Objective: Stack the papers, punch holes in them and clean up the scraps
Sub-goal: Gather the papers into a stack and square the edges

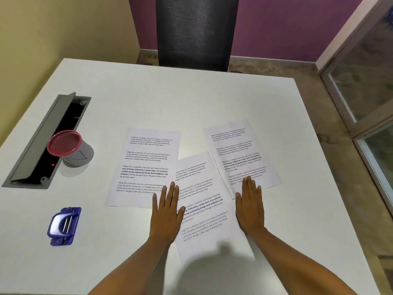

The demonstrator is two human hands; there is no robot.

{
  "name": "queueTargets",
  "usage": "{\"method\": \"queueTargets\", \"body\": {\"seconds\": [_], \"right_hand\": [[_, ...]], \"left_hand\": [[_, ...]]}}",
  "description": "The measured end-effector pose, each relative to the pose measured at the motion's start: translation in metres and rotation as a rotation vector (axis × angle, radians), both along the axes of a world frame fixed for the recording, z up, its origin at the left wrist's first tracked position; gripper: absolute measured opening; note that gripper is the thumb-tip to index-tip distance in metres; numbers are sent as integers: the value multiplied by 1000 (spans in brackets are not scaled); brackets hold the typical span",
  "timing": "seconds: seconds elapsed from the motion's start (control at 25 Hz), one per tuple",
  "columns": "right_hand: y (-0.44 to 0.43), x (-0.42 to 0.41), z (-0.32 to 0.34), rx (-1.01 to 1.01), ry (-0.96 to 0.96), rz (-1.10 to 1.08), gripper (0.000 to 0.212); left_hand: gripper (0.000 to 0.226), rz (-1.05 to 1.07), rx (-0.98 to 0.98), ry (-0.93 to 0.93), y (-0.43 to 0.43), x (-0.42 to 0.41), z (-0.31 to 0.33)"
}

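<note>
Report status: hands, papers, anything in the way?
Left hand, right hand open, flat on papers. Three sheets spread, unstacked. Hole punch untouched, left. Nothing blocking.

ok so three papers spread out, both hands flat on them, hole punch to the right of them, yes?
No: the head view shows the hole punch to the left of the papers, not the right. The rest stands: three papers spread out, left hand and right hand flat on them.
</note>
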State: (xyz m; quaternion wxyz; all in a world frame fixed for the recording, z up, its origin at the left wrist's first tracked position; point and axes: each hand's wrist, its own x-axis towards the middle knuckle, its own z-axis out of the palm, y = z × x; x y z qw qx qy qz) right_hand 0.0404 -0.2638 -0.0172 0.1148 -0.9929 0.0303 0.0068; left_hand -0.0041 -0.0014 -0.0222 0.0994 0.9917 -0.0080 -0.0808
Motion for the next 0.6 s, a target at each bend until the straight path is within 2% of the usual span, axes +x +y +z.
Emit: {"method": "queueTargets", "body": {"seconds": [0.08, 0.2, 0.36, 0.48, 0.6], "right_hand": [[1, -14, -1, 21, -32, 14, 65], [-2, -30, -5, 60, -39, 6, 56], [-10, -38, -3, 221, -83, -71, 47], [-17, -26, 9, 425, -207, -233, 34], [-34, 9, 23, 469, -213, -508, 45]], "left_hand": [[65, -1, 4, -6, 0, 0, -1], [65, -5, 0, 3, 2, 2, -1], [65, -9, -6, 9, 3, 1, -2], [65, -3, -26, 6, 3, 1, -1], [65, 54, -80, 1, 5, -3, 3]]}}
